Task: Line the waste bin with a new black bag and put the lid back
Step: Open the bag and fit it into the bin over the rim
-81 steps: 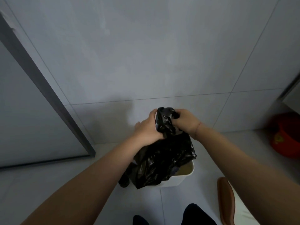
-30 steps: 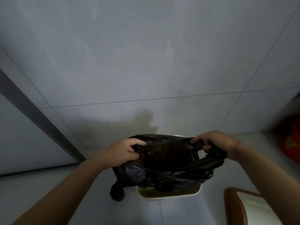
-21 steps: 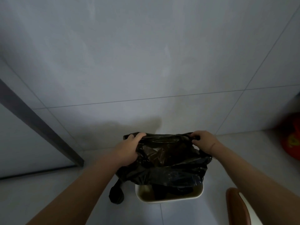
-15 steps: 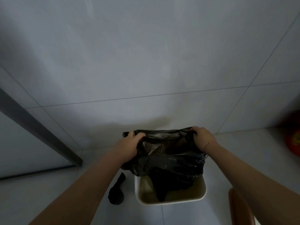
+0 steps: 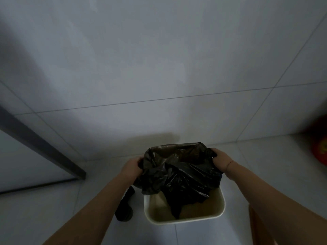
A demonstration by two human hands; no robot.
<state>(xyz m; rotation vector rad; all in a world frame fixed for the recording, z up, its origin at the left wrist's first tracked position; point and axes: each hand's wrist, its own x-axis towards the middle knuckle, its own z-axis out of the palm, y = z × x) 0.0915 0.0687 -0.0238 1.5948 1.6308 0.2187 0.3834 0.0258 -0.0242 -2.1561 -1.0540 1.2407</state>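
Observation:
A cream waste bin (image 5: 184, 219) stands open on the pale floor tiles, near the wall. Over its far half hangs a crumpled black bag (image 5: 178, 175), its mouth spread wide. My left hand (image 5: 131, 167) grips the bag's left edge and my right hand (image 5: 221, 160) grips the right edge. The bag's lower end droops down inside the bin. The far rim of the bin is hidden by the plastic. A brown-edged piece (image 5: 256, 227), perhaps the lid, lies at the lower right, mostly cut off.
A dark rolled bundle (image 5: 124, 207) lies on the floor just left of the bin. A grey door frame (image 5: 39, 147) runs diagonally at the left. A red object (image 5: 320, 149) sits at the right edge. The tiled wall (image 5: 159, 68) is close behind.
Both hands pulled the bunched bag open, then lowered it over the bin. The bag's tail has dropped inside, and the view has tilted further down onto the bin.

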